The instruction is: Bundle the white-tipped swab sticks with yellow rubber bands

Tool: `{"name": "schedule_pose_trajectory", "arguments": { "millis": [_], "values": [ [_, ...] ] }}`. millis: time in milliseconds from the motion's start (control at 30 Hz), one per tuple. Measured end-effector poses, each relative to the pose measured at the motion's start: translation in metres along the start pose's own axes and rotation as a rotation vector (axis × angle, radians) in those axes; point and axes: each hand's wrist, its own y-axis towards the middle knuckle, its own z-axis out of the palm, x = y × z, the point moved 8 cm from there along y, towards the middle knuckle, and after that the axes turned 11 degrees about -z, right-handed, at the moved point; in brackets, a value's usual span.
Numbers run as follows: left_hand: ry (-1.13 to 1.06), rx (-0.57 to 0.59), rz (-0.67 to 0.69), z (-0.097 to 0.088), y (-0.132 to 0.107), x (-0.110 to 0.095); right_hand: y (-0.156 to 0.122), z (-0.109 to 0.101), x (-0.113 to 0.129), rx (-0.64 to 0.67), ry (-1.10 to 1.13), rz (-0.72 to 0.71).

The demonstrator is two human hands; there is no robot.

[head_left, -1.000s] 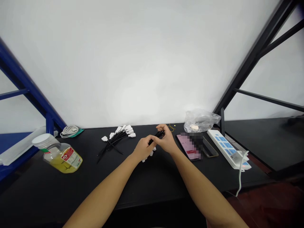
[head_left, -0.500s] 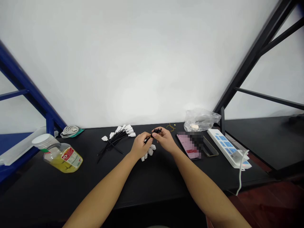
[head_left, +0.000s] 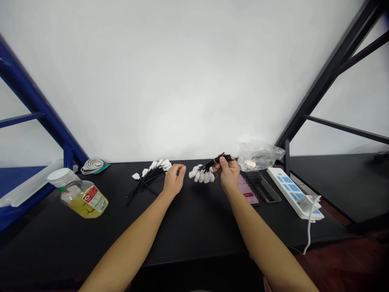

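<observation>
My right hand (head_left: pixel 229 174) is closed on a bundle of black ties with white tags (head_left: pixel 205 172), lifted just above the black table (head_left: pixel 188 219). The white tag ends hang toward the left. My left hand (head_left: pixel 174 178) is apart from the bundle, its fingers loosely curled and holding nothing. It sits just right of a loose pile of the same black ties with white tags (head_left: pixel 150 173) lying on the table.
A plastic jar (head_left: pixel 75 192) of yellow contents lies at the left, with a coiled white cable (head_left: pixel 92 165) behind it. At the right are a phone (head_left: pixel 247 190), a crumpled clear bag (head_left: pixel 258 156) and a white power strip (head_left: pixel 293 190). Blue and black frame struts flank the table.
My hands have separated: the right hand has carried the bundle up and to the right, and the left hand has let go and moved left toward the loose pile.
</observation>
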Motion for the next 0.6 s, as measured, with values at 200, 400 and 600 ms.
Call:
{"name": "schedule_pose_trajectory", "arguments": {
  "millis": [200,400,600],
  "values": [
    [0.085,0.137,-0.151,0.016,0.004,0.025,-0.008,0.026,-0.017,0.365,-0.012,0.046],
    [0.181,0.27,-0.193,0.031,-0.001,0.035,-0.044,0.046,-0.028,1.146,-0.502,0.059],
    [0.316,0.332,-0.114,0.036,-0.003,0.025,-0.019,0.018,-0.027,1.06,-1.04,0.027]
  ]
}}
